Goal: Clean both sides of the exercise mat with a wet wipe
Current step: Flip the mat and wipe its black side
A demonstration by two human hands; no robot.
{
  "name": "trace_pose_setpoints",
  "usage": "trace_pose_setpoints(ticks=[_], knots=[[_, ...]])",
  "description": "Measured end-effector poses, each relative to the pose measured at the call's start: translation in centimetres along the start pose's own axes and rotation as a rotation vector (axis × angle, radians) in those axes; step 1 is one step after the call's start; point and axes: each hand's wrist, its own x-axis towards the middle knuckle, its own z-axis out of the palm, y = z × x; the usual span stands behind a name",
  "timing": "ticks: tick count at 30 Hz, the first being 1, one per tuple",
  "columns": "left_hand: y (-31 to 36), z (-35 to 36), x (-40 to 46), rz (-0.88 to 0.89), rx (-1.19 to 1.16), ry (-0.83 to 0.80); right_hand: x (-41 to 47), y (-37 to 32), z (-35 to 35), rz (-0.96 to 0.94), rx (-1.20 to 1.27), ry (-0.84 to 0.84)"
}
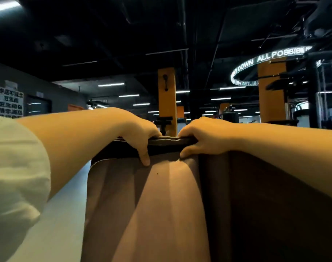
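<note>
Head view: your left hand (140,133) and right hand (201,135) each grip the top edge of the mat (161,205), thumbs on the near face, fingers curled over the dark rim, hands close together. Mat hangs upright in front of you, brown side toward you, creased w/ vertical folds. Bkgd: orange pillar (167,95), lit ring sign (271,59), wall notice (10,102).

Both hands — left hand (140,133), right hand (201,135) — grip raised exercise mat (161,205) top edge.
</note>
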Motion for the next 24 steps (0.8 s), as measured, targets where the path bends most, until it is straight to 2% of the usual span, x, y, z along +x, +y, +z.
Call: trace_pose_setpoints(ticks=[2,5,7,9,12,18,22,24], knots=[[-0.1,1.7,3.5,0.021,0.07,0.033,2.4,1.7,2.4,0.025,-0.1,-0.029],[1.7,7.3,10.0,-0.018,0.183,0.322,6.4,2.9,8.4,0.199,-0.449,-0.067],[3.2,11.8,13.5,-0.088,0.094,0.388,8.0,2.8,13.6,0.302,-0.468,-0.05],[4.4,17.2,15.0,-0.122,-0.038,0.294,8.2,2.0,19.0,0.361,-0.381,-0.141],[6.0,26.6,13.7,-0.096,-0.171,0.15,4.2,0.3,27.2,0.34,-0.235,-0.307],[14.3,44.2,3.7,-0.113,-0.543,-0.126,-11.1,-6.7,42.3,0.487,0.173,-0.636],[18.2,49.6,-1.1,-0.203,-0.747,-0.348,-17.7,-10.2,46.1,0.75,0.366,-0.732],[18.7,50.8,-2.1,-0.249,-0.733,-0.428,-19.2,-10.0,46.4,0.857,0.395,-0.727]])
